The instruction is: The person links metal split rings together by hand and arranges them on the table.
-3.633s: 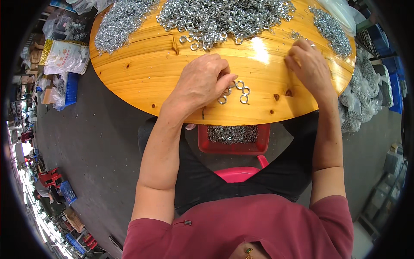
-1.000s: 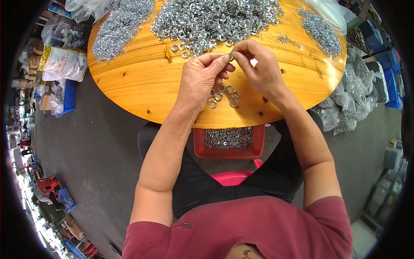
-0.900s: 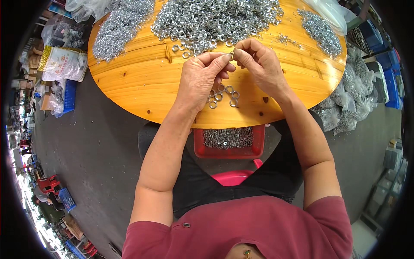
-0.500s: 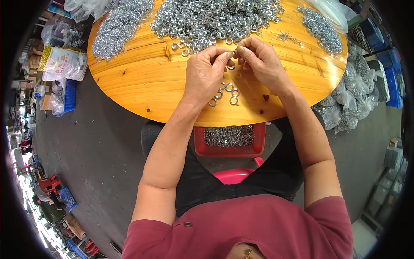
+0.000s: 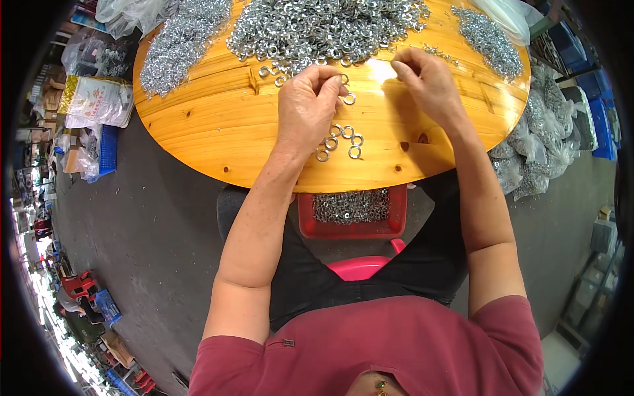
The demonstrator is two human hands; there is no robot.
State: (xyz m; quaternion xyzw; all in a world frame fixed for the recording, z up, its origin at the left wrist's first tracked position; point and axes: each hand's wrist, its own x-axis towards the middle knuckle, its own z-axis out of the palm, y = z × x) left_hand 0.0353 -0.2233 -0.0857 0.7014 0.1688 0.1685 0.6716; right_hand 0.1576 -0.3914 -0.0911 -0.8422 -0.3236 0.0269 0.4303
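My left hand [image 5: 305, 109] is closed in a pinch on a shiny metal ring [image 5: 345, 78], held by its edge between thumb and forefinger above the wooden table [image 5: 211, 132]. Just under those fingertips lies a loose ring [image 5: 349, 99]. My right hand [image 5: 432, 86] hangs apart from it, over the table's right part, thumb and forefinger pinched together; whether a small part is between them cannot be made out. Closer to me, several metal rings [image 5: 331, 142] lie in a loose group. Beyond both hands spreads a big heap of similar rings [image 5: 323, 33].
Heaps of tiny silvery parts lie at the table's left [image 5: 181, 53] and right [image 5: 490, 45]; a few scattered small pieces [image 5: 439, 54] lie near my right hand. A red bin [image 5: 350, 231] of metal parts sits below the edge. Filled plastic bags [image 5: 535, 155] are stacked at right.
My hands were together at the fingertips; now they are apart. The right hand has moved right, while the left stays nearly in place, with the ring showing at its fingertips.
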